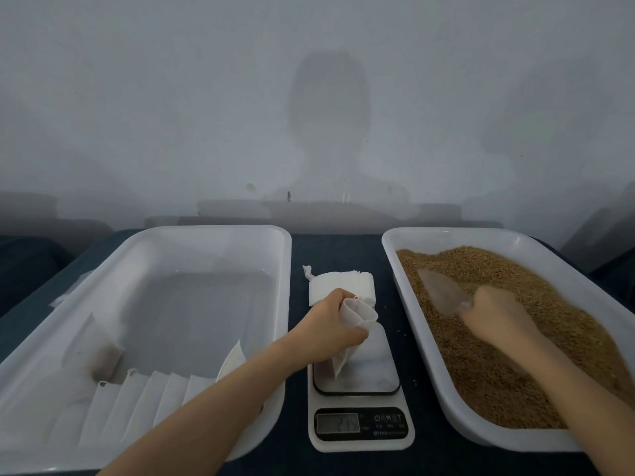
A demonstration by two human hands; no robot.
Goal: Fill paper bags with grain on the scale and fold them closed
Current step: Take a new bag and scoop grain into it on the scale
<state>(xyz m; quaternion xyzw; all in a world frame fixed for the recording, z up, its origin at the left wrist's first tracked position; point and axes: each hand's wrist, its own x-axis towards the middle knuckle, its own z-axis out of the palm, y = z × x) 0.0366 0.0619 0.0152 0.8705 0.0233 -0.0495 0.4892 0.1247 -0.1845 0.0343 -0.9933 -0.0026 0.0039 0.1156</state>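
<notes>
My left hand (pixel 331 321) grips a small white paper bag (pixel 357 324) by its open mouth, and the bag stands on the steel plate of the kitchen scale (pixel 364 420). My right hand (pixel 494 314) holds the handle of a clear plastic scoop (pixel 443 290), which lies in the brown grain (pixel 488 379) filling the right white tray (pixel 457 417). A stack of empty white bags (pixel 340 281) lies on the table just behind the scale.
The left white tray (pixel 275 355) holds a row of filled, folded white bags (pixel 144 400) along its near side and one darker bag (pixel 103 359) at the left. A pale wall stands close behind the dark table (pixel 336 249).
</notes>
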